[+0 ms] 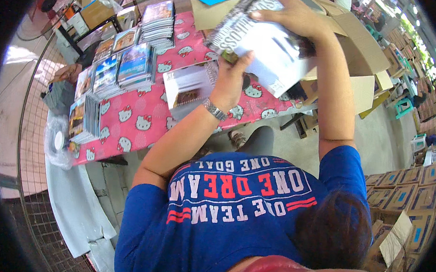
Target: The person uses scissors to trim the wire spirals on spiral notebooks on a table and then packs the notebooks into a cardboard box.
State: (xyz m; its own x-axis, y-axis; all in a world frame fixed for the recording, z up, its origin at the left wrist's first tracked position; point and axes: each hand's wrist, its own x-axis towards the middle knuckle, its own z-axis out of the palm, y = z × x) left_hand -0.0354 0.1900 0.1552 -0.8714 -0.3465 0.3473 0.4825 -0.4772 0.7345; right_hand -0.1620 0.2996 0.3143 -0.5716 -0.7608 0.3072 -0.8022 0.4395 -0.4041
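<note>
Over the far side of the table I hold a bundle of booklets (269,60), tilted, with a white and dark picture cover and large dark lettering. My left hand (232,80) grips its lower left edge, thumb on the cover and the other fingers mostly hidden behind. Across its upper right part lies my right hand (295,18), fingers curled over the cover. Beside my left wrist, another white booklet (183,85) with a dark picture rests on the pink cartoon-cat tablecloth (142,119), partly covered by my forearm.
Several stacks of picture-covered booklets (135,65) stand on the table's left side. An open cardboard box (360,47) is at the far right, behind my right arm. Closed cartons (405,187) are piled at the right. A wire mesh fence (24,126) runs along the left.
</note>
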